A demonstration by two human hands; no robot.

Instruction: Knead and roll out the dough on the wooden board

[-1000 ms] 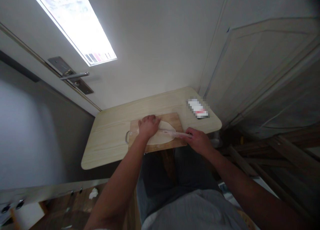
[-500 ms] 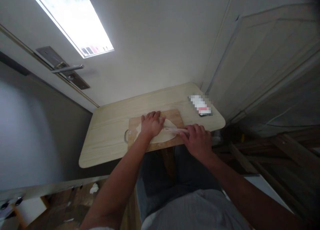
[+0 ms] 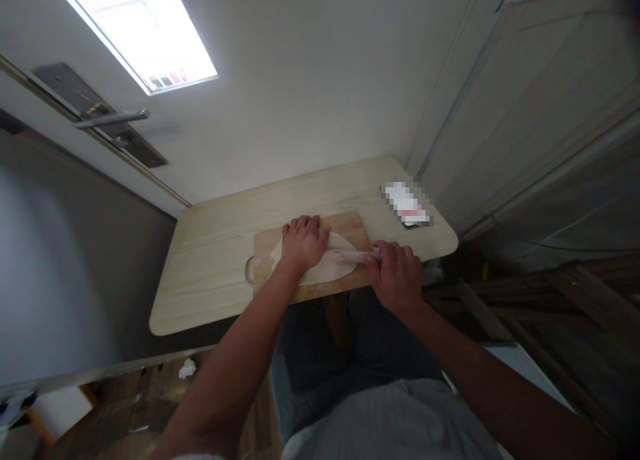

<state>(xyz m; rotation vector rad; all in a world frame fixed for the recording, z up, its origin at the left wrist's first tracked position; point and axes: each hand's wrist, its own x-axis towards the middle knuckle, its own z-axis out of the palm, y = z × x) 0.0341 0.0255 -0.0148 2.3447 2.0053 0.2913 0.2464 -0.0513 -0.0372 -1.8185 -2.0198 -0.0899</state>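
A thin sheet of dough (image 3: pixel 325 272) lies spread on a wooden cutting board (image 3: pixel 350 225) with a metal loop handle at its left end. A pale rolling pin (image 3: pixel 350 255) rests across the dough, slanting slightly down to the right. My left hand (image 3: pixel 303 243) lies palm down over the pin's left part, fingers stretched toward the board's far edge and thumb apart; the pin's left end is hidden beneath it. At the board's right side, my right hand (image 3: pixel 397 273) is closed around the pin's other end.
The board sits at the front edge of a light wooden table (image 3: pixel 210 260). A phone (image 3: pixel 407 205), its screen blurred out, lies at the right. Behind stands a white door with a metal handle (image 3: pixel 113 119). A crumpled white scrap (image 3: pixel 187 369) is on the floor.
My view has shifted a little, so the door and table sit differently in the picture. Both hands stay on the rolling pin, which has hardly moved over the dough.
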